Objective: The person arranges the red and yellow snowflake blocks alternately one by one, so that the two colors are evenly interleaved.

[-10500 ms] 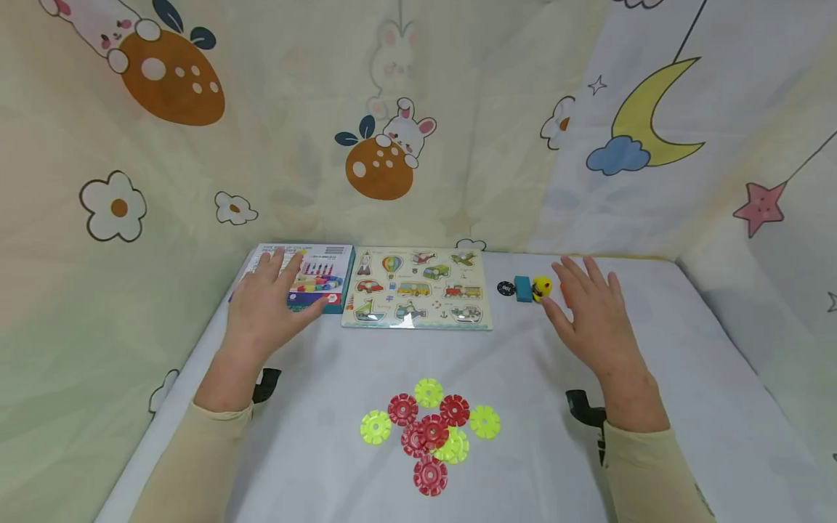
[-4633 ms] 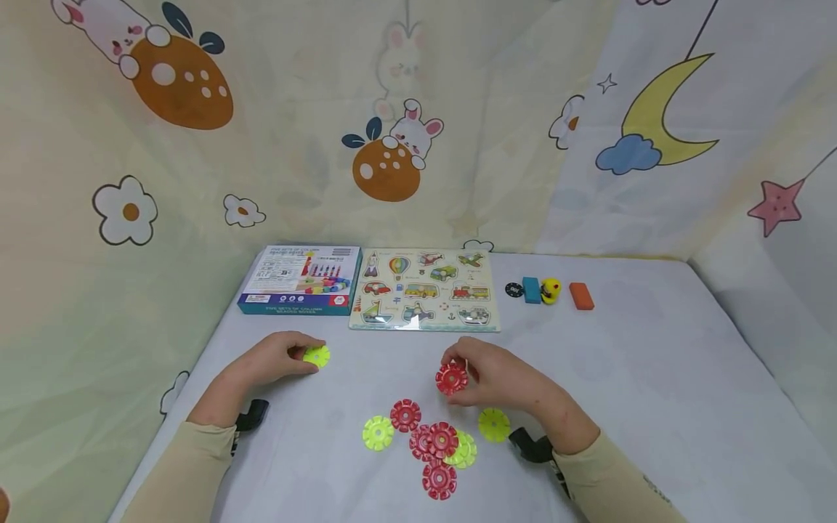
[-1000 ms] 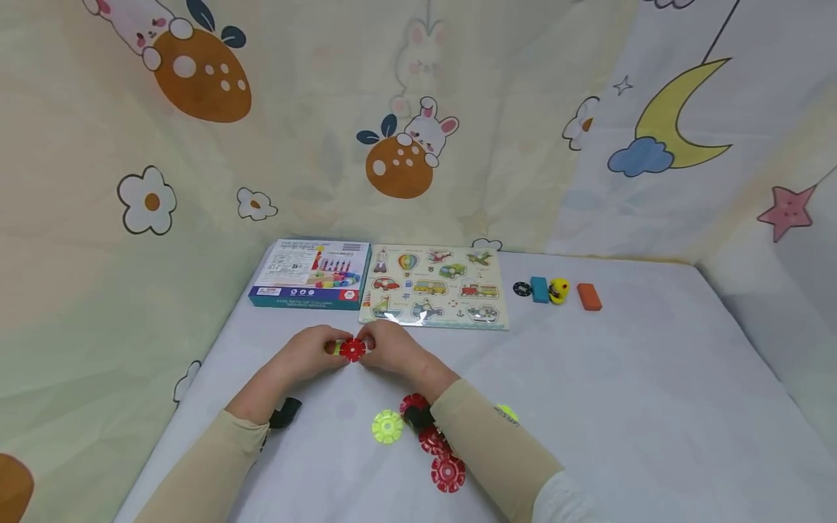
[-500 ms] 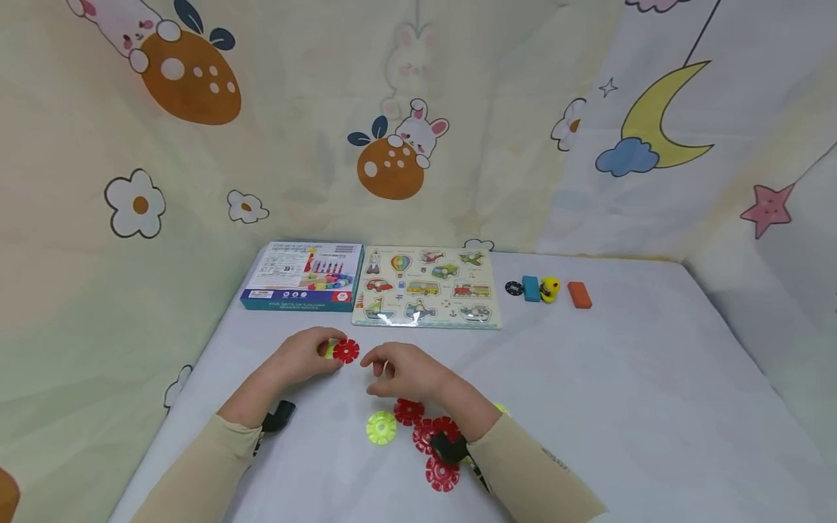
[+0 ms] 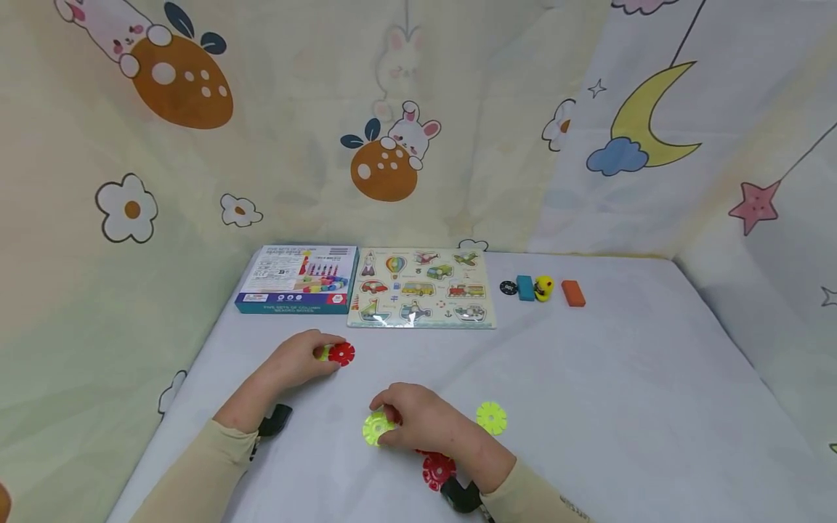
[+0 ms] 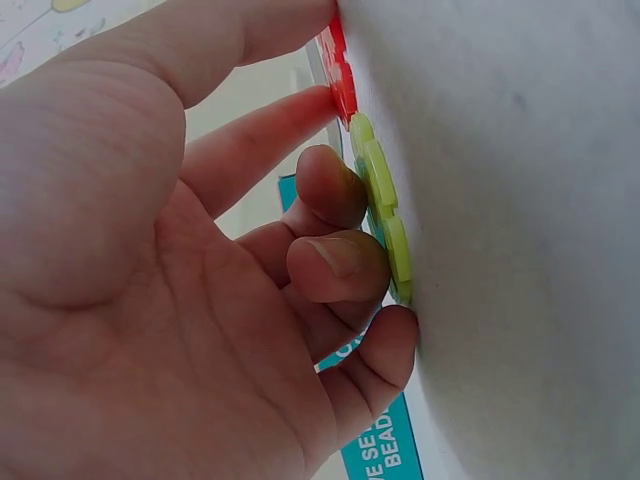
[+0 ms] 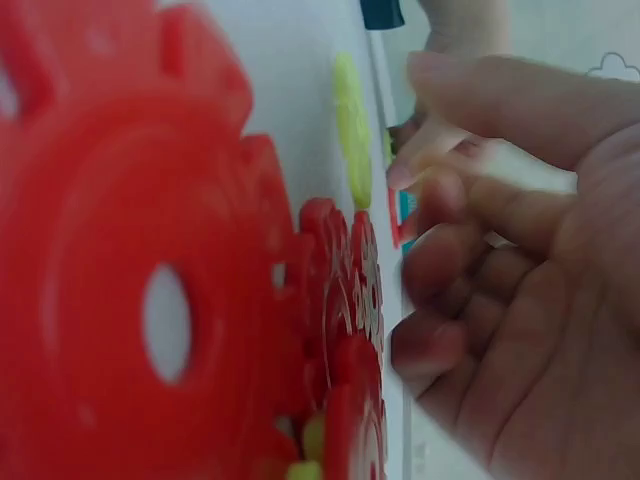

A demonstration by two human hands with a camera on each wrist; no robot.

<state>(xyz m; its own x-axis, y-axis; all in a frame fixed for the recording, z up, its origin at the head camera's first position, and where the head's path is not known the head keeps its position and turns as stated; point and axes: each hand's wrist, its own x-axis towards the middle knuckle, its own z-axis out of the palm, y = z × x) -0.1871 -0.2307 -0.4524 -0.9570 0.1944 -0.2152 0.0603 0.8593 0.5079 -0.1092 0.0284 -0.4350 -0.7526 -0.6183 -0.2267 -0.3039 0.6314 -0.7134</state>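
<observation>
My left hand [image 5: 302, 359] holds a red notched interlocking disc [image 5: 344, 354] between thumb and index finger, low over the white tabletop. Beside it, a yellow-green interlocking disc [image 6: 385, 215] lies against the curled fingertips in the left wrist view; whether the two discs are joined, I cannot tell. My right hand [image 5: 421, 420] is at another yellow-green disc [image 5: 373, 430], thumb and fingers spread about it. The right wrist view shows a gap between those fingers and the disc [image 7: 352, 130]. Red discs [image 5: 437, 472] lie partly hidden under the right hand and wrist.
One more yellow-green disc [image 5: 492, 418] lies right of the right hand. At the back stand a boxed bead set [image 5: 297, 280] and a picture puzzle board [image 5: 421, 288]. Further right are a black round token [image 5: 508, 288], blue block [image 5: 525, 288], yellow duck [image 5: 544, 288] and orange block [image 5: 573, 293].
The left hand took a yellow-green disc, the right a red one, and both brought them together. The right hand then let go and moved down right to another yellow-green disc.
</observation>
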